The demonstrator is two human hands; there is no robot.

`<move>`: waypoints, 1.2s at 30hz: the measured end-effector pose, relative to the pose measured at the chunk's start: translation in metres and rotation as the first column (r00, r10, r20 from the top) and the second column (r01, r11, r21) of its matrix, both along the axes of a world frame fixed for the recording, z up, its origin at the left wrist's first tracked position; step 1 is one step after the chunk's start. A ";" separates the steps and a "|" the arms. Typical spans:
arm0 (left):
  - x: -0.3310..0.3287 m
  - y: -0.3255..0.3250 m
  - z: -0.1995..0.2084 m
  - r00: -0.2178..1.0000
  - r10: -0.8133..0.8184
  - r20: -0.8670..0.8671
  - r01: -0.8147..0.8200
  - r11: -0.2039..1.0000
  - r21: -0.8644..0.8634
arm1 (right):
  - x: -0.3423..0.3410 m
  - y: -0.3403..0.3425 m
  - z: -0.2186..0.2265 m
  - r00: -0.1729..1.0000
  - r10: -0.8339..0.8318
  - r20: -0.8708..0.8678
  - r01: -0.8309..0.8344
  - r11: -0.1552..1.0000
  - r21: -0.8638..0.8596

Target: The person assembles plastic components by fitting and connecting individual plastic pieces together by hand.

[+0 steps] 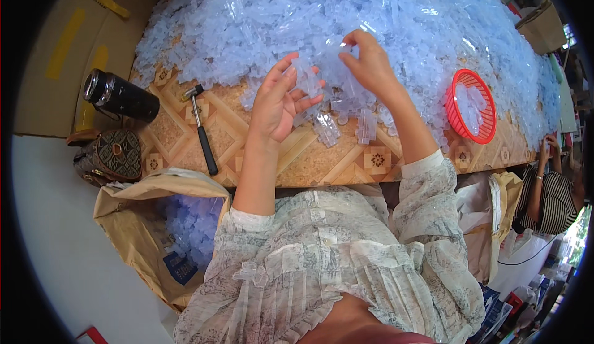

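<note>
A wide heap of clear, bluish plastic pieces (260, 34) covers the far part of the table. My left hand (278, 102) is turned palm up in front of the heap, its fingers curled round a clear plastic piece (307, 79). To its right, my right hand (373, 68) hovers over the heap with thumb and forefinger nearly together. Something small and shiny shows at those fingertips, but I cannot make out what it is. Below my hands, a few loose clear plastic pieces (326, 129) lie on the patterned tabletop (291, 164).
A hammer (203, 130) and a black flask (124, 98) lie at left, beside a patterned pouch (110, 156). A red basket (455, 118) holds some pieces. Below the table edge stands an open brown sack (133, 239) with more pieces. Another person (547, 198) sits far right.
</note>
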State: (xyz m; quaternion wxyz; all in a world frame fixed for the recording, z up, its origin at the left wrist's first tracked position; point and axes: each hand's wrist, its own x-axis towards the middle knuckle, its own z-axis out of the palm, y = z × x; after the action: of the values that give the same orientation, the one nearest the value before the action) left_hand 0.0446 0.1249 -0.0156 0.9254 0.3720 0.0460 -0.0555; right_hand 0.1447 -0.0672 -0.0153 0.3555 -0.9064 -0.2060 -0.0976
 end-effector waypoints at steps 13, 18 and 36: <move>0.004 -0.004 0.005 0.989 -0.146 0.014 0.146 0.989 0.014 | -0.031 -0.029 0.049 0.615 0.617 -0.491 -0.078 0.668 0.740; -0.003 -0.004 0.007 0.981 -0.191 -0.024 0.192 0.980 0.043 | -0.032 -0.031 0.045 0.615 0.513 -0.599 -0.006 0.762 0.647; -0.008 0.020 -0.004 0.996 0.005 -0.087 0.010 0.985 0.171 | 0.054 0.075 0.013 0.949 0.283 0.140 -0.202 0.885 -0.419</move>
State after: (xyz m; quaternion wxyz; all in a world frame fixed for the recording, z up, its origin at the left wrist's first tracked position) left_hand 0.0368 0.1450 -0.0194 0.8871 0.4473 0.0906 -0.0686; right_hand 0.1989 0.0076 -0.0022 0.1504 -0.9124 -0.3680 -0.0971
